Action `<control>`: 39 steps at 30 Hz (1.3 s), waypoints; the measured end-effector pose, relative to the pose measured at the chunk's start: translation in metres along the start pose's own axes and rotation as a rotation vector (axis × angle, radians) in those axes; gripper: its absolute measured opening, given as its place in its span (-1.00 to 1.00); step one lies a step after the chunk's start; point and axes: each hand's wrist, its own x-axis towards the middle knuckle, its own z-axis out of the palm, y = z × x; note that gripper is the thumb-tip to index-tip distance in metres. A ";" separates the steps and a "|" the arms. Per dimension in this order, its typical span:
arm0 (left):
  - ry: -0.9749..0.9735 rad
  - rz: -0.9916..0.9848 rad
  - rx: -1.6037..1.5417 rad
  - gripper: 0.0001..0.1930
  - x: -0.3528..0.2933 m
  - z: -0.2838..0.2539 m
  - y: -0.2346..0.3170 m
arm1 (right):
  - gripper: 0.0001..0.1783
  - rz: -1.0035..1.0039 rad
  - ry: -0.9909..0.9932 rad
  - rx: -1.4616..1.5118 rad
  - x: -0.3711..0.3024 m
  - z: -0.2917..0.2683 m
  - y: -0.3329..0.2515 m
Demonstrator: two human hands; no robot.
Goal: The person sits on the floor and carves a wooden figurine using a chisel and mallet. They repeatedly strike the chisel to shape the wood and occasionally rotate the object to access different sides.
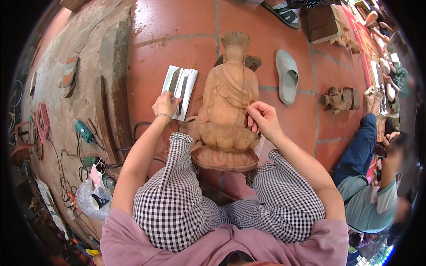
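A carved wooden seated figure (230,84) on a lotus-shaped base (225,156) leans back between my knees, on a dark wood block behind its shoulders. My left hand (166,105) is over a white sheet (188,92) that bears several dark, narrow strips or blades (174,79). Its fingers are bent together at the end of one strip; whether they grip it is hard to see. Against the figure's right side, my right hand (264,119) has thumb and forefinger pinched at the carved robe, with the other fingers curled. Anything between those fingertips is too small to make out.
Right of the figure lie a grey slipper (287,77) and a rough wood chunk (341,99). Left are a stone slab (84,35), a green power tool (83,131), cords and a plastic bag (91,197). Another person (366,195) sits at right; a sandalled foot (282,14) is ahead.
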 end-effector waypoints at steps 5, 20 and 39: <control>-0.015 0.021 0.024 -0.67 -0.001 0.000 0.002 | -0.75 0.014 -0.009 0.011 -0.001 0.001 -0.002; -0.163 -0.069 0.041 -0.75 0.004 0.016 0.018 | -0.78 0.072 0.060 -0.025 -0.005 -0.001 -0.009; -0.069 0.075 0.017 -0.78 0.010 0.013 -0.004 | -0.74 0.007 -0.057 0.056 -0.001 0.004 -0.005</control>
